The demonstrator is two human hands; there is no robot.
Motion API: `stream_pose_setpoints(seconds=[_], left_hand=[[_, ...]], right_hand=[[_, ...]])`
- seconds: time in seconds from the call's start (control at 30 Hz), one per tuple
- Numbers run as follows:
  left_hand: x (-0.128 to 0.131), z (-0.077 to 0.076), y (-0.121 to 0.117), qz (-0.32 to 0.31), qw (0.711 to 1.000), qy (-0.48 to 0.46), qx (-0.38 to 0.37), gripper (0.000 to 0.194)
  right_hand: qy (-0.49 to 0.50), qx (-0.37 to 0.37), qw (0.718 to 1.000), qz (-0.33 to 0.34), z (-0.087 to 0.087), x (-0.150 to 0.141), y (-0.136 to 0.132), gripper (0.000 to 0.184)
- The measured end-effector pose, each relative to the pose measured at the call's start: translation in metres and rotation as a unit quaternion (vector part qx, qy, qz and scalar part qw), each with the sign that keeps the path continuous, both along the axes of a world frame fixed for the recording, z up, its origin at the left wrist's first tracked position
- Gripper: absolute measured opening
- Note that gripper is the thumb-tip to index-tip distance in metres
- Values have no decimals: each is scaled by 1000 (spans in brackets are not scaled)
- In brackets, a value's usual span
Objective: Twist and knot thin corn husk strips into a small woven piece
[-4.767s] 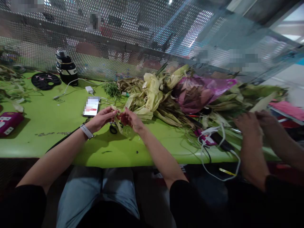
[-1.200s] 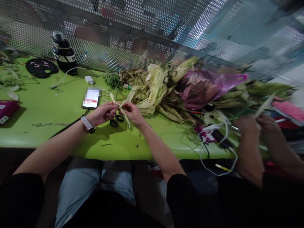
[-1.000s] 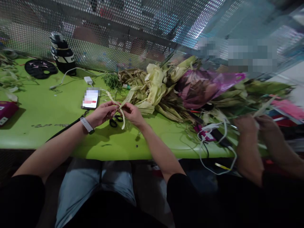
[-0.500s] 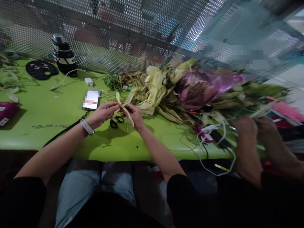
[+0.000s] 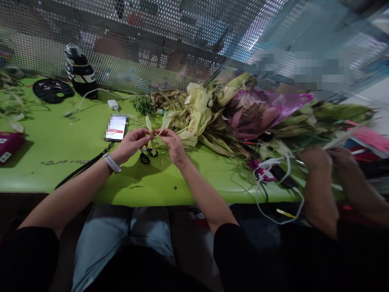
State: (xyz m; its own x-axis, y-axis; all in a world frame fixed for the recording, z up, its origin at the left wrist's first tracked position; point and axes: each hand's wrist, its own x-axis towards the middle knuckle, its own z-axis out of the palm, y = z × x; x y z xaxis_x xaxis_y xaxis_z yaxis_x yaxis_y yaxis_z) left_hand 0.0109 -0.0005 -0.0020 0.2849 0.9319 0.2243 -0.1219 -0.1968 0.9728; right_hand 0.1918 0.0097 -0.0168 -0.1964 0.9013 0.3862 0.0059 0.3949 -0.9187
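Between my two hands are pale corn husk strips, some pointing up and one hanging down. My left hand, with a watch on its wrist, pinches them from the left. On the other side my right hand is closed with its fingertips on the husk strips. Just under the hands lie black-handled scissors, partly hidden. A phone with a lit screen rests left of my left hand. Behind my right hand spreads a heap of corn husks.
A co-worker's hands are busy at the right. White cables hang over the front edge of the green table. A purple plastic bag sits among the husks. At the back left stand a dark bottle and a black mask-like piece.
My right hand has turned, its fingertips now near the top of the husk strips. The strip that slanted down to the right now hangs nearly straight down. My left hand stays about where it was.
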Motion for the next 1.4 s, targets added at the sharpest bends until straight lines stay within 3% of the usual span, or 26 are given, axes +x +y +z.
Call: stream_pose_setpoints(seconds=[0.17, 0.33, 0.5, 0.7, 0.9, 1.03, 1.4], left_hand=[[0, 2, -2, -29, 999, 15, -11, 19], [-1, 7, -4, -82, 993, 79, 2, 25], [-2, 9, -7, -83, 987, 140, 5, 27], [1, 2, -4, -59, 994, 88, 2, 21], [1, 3, -2, -36, 999, 7, 14, 25], [-1, 1, 0, -1, 1000, 21, 19, 22], [-1, 1, 1, 18, 997, 64, 35, 22]], right_hand=[[62, 6, 997, -53, 0, -7, -2, 27], [42, 9, 997, -63, 0, -8, -4, 26], [59, 6, 994, -96, 1, -9, -5, 25], [31, -76, 995, -50, 5, 1, 2, 36], [-27, -179, 978, 102, 10, 7, -2, 40], [-34, -167, 976, 138, 6, 3, -3, 36], [-104, -114, 977, 149, 9, 16, 4, 40]])
